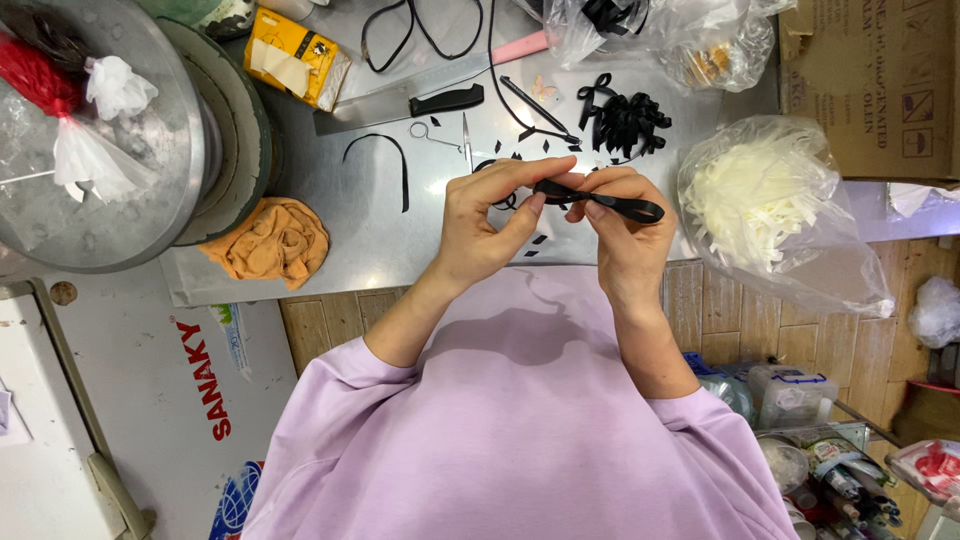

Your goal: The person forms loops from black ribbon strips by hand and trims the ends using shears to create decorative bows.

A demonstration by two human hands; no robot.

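Over the table [400,240], hands pinch ribbon [610,205].

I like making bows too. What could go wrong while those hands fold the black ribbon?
The black ribbon is pinched only by fingertips of the left hand and right hand, so the loop might slip open. The scissors and big knife lie close behind; reaching carelessly could mean a cut.
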